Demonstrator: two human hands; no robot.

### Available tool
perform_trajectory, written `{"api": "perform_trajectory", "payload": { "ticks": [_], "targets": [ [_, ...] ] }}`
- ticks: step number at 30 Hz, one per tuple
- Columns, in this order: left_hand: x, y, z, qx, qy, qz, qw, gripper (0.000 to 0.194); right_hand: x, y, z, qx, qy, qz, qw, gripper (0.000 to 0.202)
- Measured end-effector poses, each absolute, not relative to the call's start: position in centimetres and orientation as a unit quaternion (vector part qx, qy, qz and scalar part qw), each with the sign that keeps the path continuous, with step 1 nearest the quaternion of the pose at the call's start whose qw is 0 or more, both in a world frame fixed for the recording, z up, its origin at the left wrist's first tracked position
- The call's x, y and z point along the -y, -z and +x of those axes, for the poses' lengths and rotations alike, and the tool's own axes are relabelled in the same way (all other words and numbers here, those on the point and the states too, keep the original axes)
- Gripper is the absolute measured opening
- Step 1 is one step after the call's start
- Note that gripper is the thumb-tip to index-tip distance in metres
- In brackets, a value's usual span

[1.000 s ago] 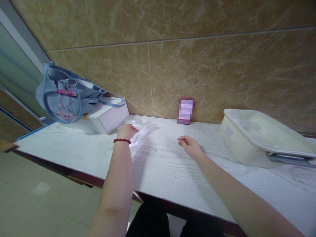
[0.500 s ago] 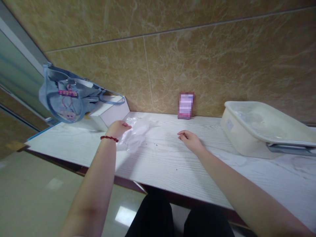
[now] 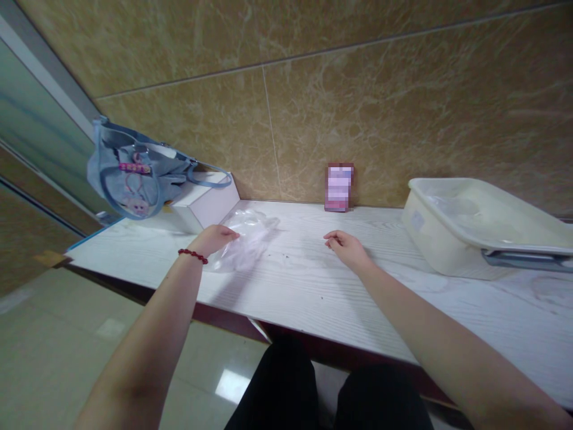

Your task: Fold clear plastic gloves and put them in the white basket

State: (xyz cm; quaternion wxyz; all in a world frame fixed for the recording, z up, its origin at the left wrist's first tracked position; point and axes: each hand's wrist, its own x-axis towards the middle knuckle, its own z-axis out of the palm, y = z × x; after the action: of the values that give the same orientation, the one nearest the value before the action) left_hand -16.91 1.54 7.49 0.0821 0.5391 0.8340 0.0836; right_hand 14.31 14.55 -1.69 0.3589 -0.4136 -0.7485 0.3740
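A clear, crumpled plastic bag [image 3: 253, 233] lies on the white wood-grain table. My left hand [image 3: 212, 240], with a red bead bracelet at its wrist, is over the bag's left side, thumb and fingers pinched on the film. Farther right, my right hand [image 3: 345, 248] hovers over the tabletop with its fingers curled in and the thumb close to them. I see nothing between those fingers. The nearest thing to it is an upright phone-like object [image 3: 339, 188], pixelated, leaning on the wall behind.
A cream plastic bin [image 3: 432, 239] with a grey handle stands at the right, clear film inside it. On the left, a blue denim bag [image 3: 129, 173] rests on a white box [image 3: 206, 206]. Brown marble tiles [image 3: 340, 107] back the table. Small dark specks dot the tabletop.
My left hand has drawn slightly down with the bag, which looks more spread out. My right hand has barely moved. The whole view has shifted a little.
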Motion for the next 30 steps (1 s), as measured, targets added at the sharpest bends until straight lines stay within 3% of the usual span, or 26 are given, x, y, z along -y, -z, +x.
{"api": "perform_trajectory", "payload": {
  "ticks": [7,14,20,25,30],
  "targets": [
    [-1.5,-8.0,-16.0,-0.842,-0.097,0.511,0.145,0.039,-14.1,1.1,14.4,0.753,-0.367,-0.417,0.352,0.02],
    [-1.5,-8.9,-16.6,-0.846,-0.134,0.501,0.127,0.041,-14.1,1.0,14.4,0.753,-0.369,-0.414,0.354,0.019],
    [-0.7,-10.5,-15.3,-0.845,-0.164,0.505,0.065,0.046,-14.0,1.1,14.4,0.752,-0.368,-0.413,0.358,0.019],
    [-0.7,-12.3,-14.1,-0.842,-0.165,0.511,-0.045,0.04,-14.0,1.1,14.4,0.753,-0.368,-0.412,0.356,0.019],
    [-1.1,-14.5,-13.8,-0.833,-0.24,0.49,-0.098,0.039,-14.0,0.9,14.4,0.753,-0.369,-0.416,0.353,0.019]
  ]
}}
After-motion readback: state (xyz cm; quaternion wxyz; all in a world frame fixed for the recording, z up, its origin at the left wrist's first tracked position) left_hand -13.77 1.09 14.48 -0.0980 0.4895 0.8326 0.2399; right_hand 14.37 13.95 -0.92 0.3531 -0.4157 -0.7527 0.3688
